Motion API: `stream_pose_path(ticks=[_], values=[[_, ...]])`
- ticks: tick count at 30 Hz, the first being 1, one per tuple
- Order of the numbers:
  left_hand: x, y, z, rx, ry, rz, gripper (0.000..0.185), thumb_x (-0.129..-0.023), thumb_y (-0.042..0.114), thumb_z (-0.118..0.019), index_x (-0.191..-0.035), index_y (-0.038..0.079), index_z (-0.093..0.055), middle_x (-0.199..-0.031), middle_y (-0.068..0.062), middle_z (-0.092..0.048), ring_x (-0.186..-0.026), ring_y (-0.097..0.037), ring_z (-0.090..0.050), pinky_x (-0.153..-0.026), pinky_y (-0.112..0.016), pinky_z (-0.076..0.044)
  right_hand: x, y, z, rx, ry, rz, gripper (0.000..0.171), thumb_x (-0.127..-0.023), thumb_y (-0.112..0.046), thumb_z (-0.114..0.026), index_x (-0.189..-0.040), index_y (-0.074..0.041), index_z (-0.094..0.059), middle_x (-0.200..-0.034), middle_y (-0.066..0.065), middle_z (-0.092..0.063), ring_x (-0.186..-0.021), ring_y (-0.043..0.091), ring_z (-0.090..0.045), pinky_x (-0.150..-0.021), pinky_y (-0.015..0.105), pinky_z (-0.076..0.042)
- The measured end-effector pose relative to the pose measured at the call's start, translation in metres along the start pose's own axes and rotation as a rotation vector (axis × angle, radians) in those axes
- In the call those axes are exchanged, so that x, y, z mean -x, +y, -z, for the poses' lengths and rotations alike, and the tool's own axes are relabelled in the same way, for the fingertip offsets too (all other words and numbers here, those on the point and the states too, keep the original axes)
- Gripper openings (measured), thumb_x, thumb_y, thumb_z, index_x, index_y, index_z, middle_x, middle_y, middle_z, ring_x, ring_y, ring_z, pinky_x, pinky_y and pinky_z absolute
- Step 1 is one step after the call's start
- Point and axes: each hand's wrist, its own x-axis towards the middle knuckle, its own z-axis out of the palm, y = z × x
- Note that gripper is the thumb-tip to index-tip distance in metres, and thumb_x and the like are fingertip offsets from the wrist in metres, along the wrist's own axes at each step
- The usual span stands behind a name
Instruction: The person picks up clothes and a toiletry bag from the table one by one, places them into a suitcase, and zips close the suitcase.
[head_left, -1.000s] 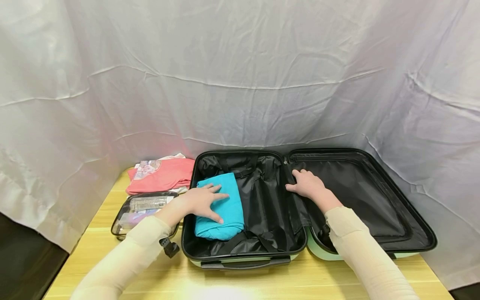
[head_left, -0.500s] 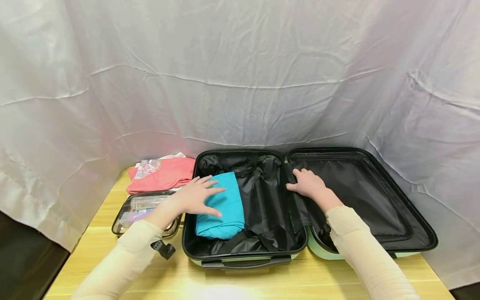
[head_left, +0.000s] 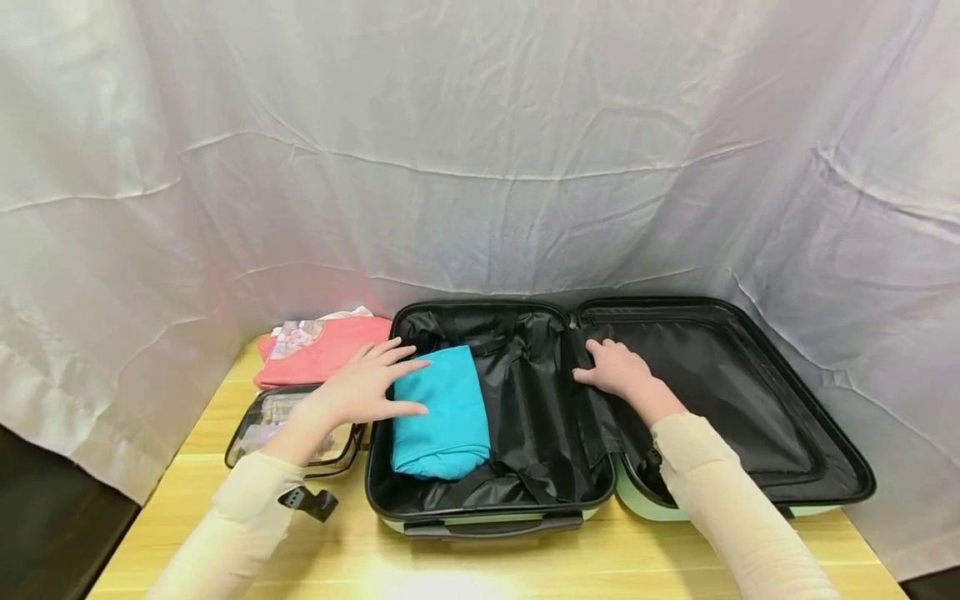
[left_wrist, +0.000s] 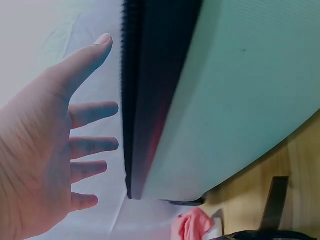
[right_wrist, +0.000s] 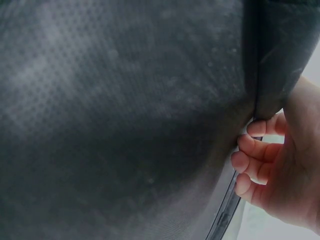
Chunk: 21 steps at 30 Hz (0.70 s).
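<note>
A folded turquoise cloth (head_left: 442, 433) lies inside the left half of an open suitcase (head_left: 532, 417). A person's left hand (head_left: 363, 388), fingers spread and holding nothing, hovers at the suitcase's left rim; the right hand (head_left: 618, 367), fingers bent, touches its hinge side, whether gripping cannot be told. Left of the suitcase, a see-through pouch (head_left: 253, 435) and coral garment (head_left: 339, 346) share the worktop (head_left: 375, 567).

A turquoise cloth (head_left: 442, 417), folded into a rough rectangle, lies flat near the left hand's (head_left: 364, 387) outspread fingers, inside a mint-green suitcase (head_left: 525, 408), opened out, its black lining touching the right hand's (head_left: 617, 368) curled fingers.
</note>
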Motion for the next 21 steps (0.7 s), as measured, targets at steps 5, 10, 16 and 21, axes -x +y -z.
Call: stream_pose_path(ticks=[5,10,16,21], values=[[0.006,-0.007,0.007,0.029,0.044,0.031,0.077,-0.083,0.068,-0.060,-0.146,0.026,-0.046,-0.155,-0.012,-0.040,-0.147,-0.036,-0.027,-0.116,-0.064,-0.018,0.000,0.001,-0.001,0.001,0.004,0.002,0.069,-0.094,-0.045,-0.056,-0.146,-0.002,-0.039,-0.142,0.032,-0.042,-0.125,0.050,-0.046,-0.089,0.062,-0.046],[0.011,-0.016,0.015,0.038,0.076,0.066,0.075,-0.085,0.063,-0.060,-0.147,0.025,-0.045,-0.155,-0.013,-0.038,-0.147,-0.037,-0.027,-0.117,-0.062,-0.020,0.000,0.001,-0.002,0.002,0.006,0.004,0.069,-0.094,-0.045,-0.056,-0.146,-0.003,-0.040,-0.142,0.032,-0.043,-0.124,0.050,-0.047,-0.088,0.062,-0.046],[0.020,-0.028,0.025,0.058,0.145,0.102,0.072,-0.087,0.057,-0.062,-0.146,0.019,-0.046,-0.156,-0.015,-0.037,-0.146,-0.039,-0.026,-0.117,-0.063,-0.019,-0.001,0.002,-0.003,0.005,0.009,0.003,0.069,-0.094,-0.045,-0.056,-0.146,-0.002,-0.040,-0.141,0.032,-0.043,-0.124,0.051,-0.047,-0.087,0.062,-0.046],[0.026,-0.038,0.032,0.106,0.206,0.126,0.070,-0.089,0.054,-0.062,-0.147,0.020,-0.045,-0.155,-0.014,-0.038,-0.146,-0.041,-0.027,-0.116,-0.063,-0.021,-0.001,0.001,-0.003,0.009,0.014,0.004,0.069,-0.094,-0.045,-0.056,-0.145,-0.003,-0.040,-0.141,0.032,-0.044,-0.123,0.050,-0.048,-0.086,0.061,-0.047]])
